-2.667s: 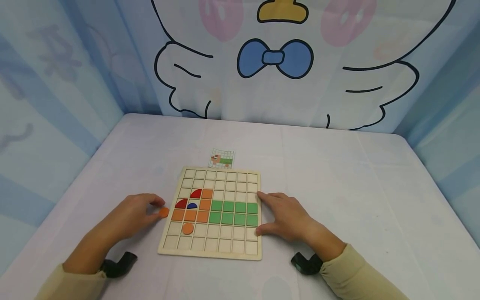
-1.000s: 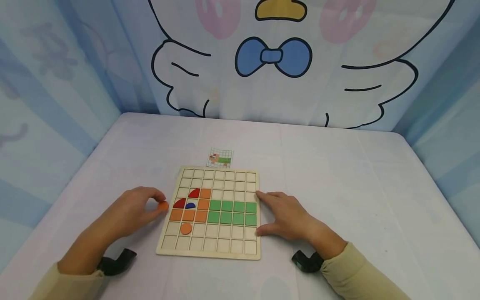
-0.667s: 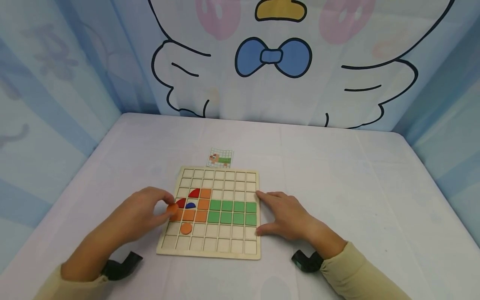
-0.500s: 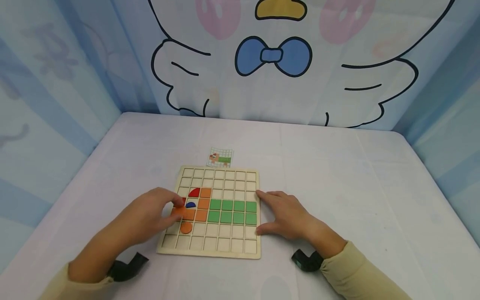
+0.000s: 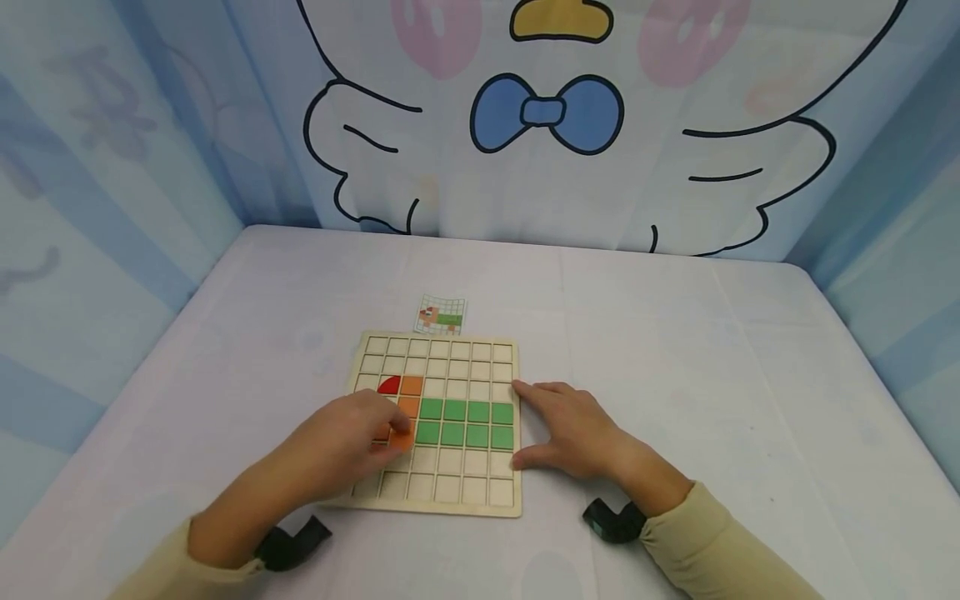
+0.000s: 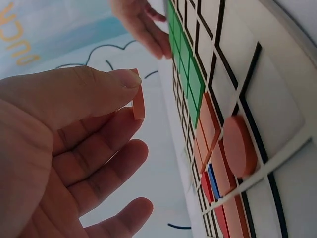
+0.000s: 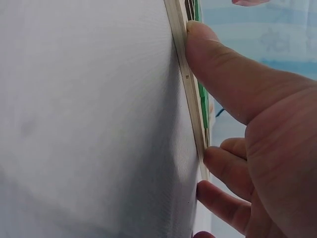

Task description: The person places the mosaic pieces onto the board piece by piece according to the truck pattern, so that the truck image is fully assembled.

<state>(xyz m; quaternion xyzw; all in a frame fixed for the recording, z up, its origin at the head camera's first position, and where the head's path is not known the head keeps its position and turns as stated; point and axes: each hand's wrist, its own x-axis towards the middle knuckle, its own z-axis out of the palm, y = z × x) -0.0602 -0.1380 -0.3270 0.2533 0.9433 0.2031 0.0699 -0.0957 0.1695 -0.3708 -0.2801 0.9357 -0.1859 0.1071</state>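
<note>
My left hand [image 5: 348, 442] pinches an orange disc [image 6: 137, 95] between thumb and fingers, above the left-middle of a wooden grid board [image 5: 457, 507]. Green square tiles [image 5: 453, 423] fill two short rows at the board's right. Left of them are orange square tiles [image 5: 411, 385] and a red quarter-circle tile [image 5: 389, 385]. My left hand covers some tiles in the head view. The left wrist view shows another orange disc [image 6: 239, 147] on the board and a blue piece [image 6: 213, 181]. My right hand [image 5: 573, 433] rests against the board's right edge, thumb and fingers spread.
A small pattern card [image 5: 440, 315] lies behind the board, printed with a similar coloured figure on a grid. The pale table [image 5: 675, 358] extends to both sides, with a printed curtain [image 5: 555, 192] behind it. A black wrist mount [image 5: 615, 523] sits by each wrist.
My left hand has carried the orange disc rightward from beside the board's left edge to over its tiles. My right hand has stayed at the right edge.
</note>
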